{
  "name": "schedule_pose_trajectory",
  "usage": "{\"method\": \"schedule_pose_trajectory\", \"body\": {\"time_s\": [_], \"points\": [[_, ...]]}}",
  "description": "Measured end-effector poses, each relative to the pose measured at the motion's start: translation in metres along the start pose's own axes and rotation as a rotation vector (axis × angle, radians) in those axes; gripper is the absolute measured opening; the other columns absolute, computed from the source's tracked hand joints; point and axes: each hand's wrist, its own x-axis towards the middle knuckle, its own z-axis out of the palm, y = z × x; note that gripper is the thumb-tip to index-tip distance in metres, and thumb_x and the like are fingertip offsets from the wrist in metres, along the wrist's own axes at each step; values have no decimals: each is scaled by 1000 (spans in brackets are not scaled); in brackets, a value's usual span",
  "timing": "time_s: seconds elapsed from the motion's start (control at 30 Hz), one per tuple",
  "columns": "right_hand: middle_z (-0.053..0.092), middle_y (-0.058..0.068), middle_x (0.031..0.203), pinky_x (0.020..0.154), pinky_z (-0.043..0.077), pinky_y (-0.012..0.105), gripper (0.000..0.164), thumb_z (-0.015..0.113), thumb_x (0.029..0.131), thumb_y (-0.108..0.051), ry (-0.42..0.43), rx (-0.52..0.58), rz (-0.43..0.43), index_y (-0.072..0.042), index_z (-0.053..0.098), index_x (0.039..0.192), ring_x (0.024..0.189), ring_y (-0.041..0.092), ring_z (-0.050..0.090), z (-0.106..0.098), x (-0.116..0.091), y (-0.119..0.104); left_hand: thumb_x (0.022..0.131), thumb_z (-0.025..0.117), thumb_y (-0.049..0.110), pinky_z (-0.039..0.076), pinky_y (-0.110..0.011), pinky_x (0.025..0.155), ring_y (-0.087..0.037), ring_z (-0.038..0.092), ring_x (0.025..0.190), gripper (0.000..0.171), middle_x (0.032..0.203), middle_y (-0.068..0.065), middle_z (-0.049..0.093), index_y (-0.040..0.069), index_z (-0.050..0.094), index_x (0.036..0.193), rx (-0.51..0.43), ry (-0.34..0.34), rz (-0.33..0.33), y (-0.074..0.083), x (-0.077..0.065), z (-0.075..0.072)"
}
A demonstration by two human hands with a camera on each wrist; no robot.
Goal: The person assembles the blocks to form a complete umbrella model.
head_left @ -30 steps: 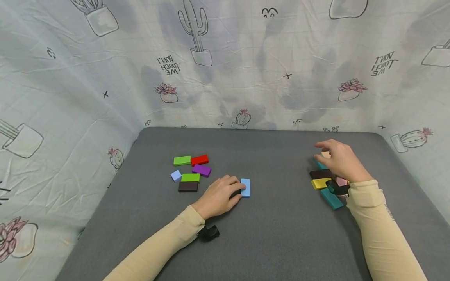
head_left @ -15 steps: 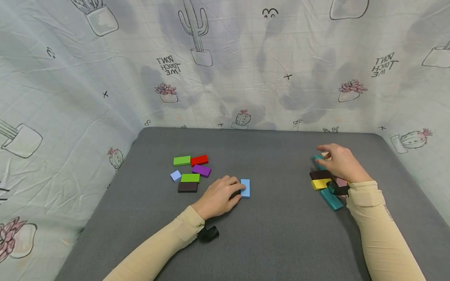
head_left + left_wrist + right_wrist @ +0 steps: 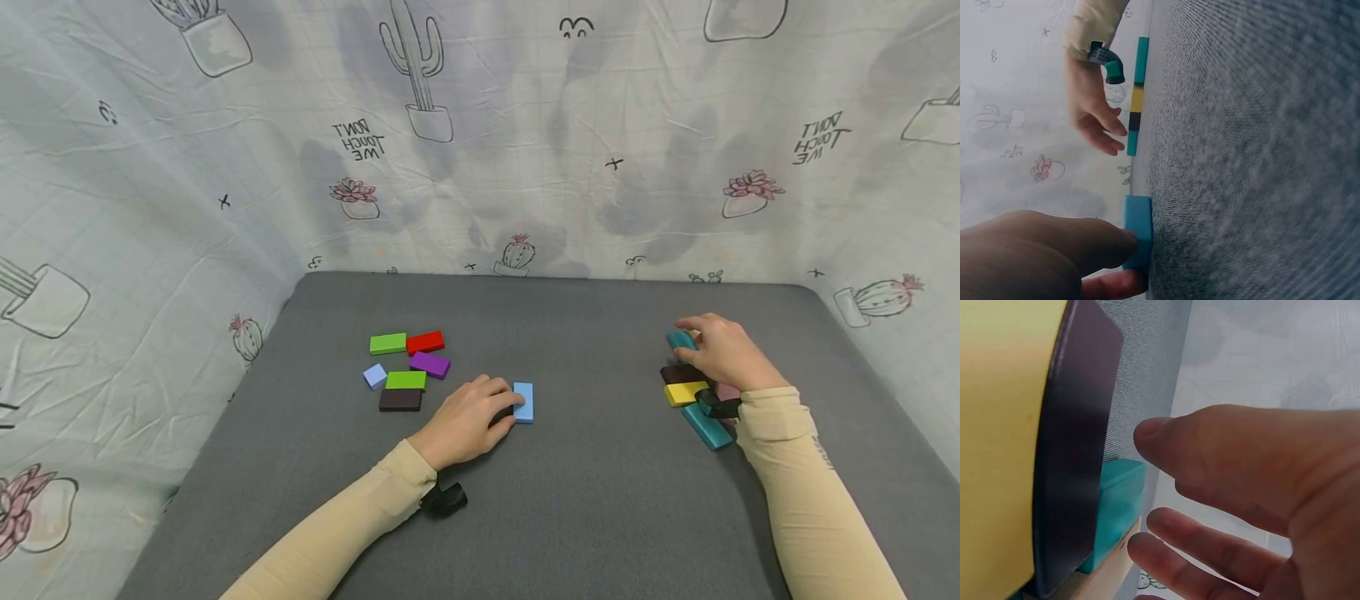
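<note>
Beige block and pink block mostly under right hand.

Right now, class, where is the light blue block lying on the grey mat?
In the head view the light blue block lies near the middle of the grey mat, touching the left hand's fingertips, right of the dark brown block.

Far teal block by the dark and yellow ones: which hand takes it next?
Right, probably. The right hand hovers over the teal block with relaxed fingers, while the left hand rests across the mat, touching the light blue block.
</note>
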Motion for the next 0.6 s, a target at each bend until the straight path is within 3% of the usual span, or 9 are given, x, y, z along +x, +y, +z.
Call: {"method": "schedule_pose_trajectory", "body": {"time_s": [0.33,0.6], "points": [[57,39,127,86,52,62,50,72,95,-12,-5,-57,-19,13,59,137,104,48,62,4,2,5,100,71,21,52,-31,81,-15,60,97,28,117,0,70,16,74,127,-10,-3,-8,0,0,1],[48,43,139,102,43,71,45,69,98,-13,-51,-67,-9,14,62,133,126,61,47,5,3,2,100,71,21,52,-31,82,-15,59,98,28,118,0,70,16,73,128,-13,-10,-16,0,0,1]]}}
